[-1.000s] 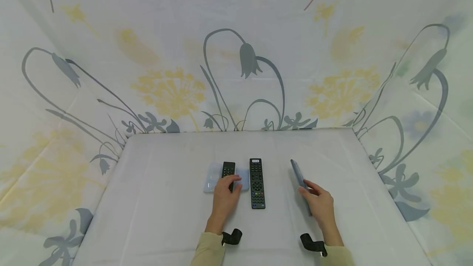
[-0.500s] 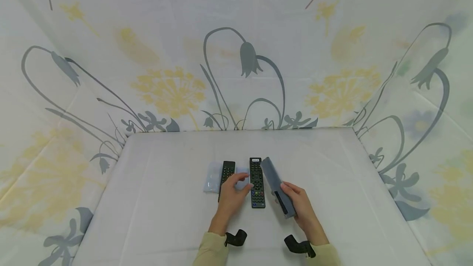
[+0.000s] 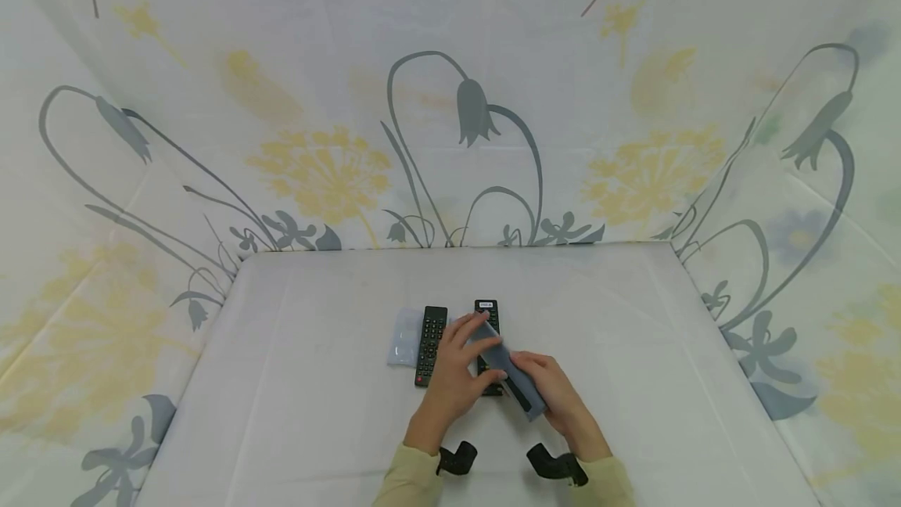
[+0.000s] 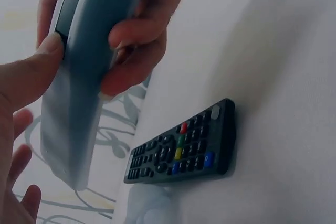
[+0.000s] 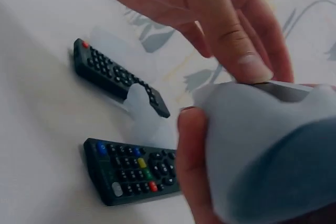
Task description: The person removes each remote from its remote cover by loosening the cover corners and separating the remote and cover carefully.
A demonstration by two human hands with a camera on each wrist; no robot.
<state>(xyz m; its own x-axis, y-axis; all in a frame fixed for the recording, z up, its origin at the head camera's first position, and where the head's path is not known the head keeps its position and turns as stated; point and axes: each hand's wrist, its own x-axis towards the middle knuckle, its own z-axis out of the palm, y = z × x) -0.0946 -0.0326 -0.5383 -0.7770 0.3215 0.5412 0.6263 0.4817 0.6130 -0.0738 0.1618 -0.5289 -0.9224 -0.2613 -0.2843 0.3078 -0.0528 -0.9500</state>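
My right hand (image 3: 559, 397) grips a long blue-grey case (image 4: 79, 98) at its near end, thumb on one side and fingers curled round the other. A dark strip runs along part of the case. My left hand (image 3: 454, 370) is at its far end; the left thumb (image 4: 44, 59) presses the edge of the strip, and the other left fingers spread past the far side. Under the case in the head view, a black remote control (image 5: 134, 174) with coloured buttons lies on the table, partly hidden by the hands and case.
Left of the hands lies a second black remote control (image 3: 431, 343), partly over a pale blue translucent plastic sheet (image 3: 403, 339). The white table (image 3: 317, 413) meets flower-printed cloth (image 3: 324, 178) at its back and sides.
My right hand has brought the case leftward, turning it, over the middle remote control. My left hand has left the left remote control and moved right onto the far end of the case.
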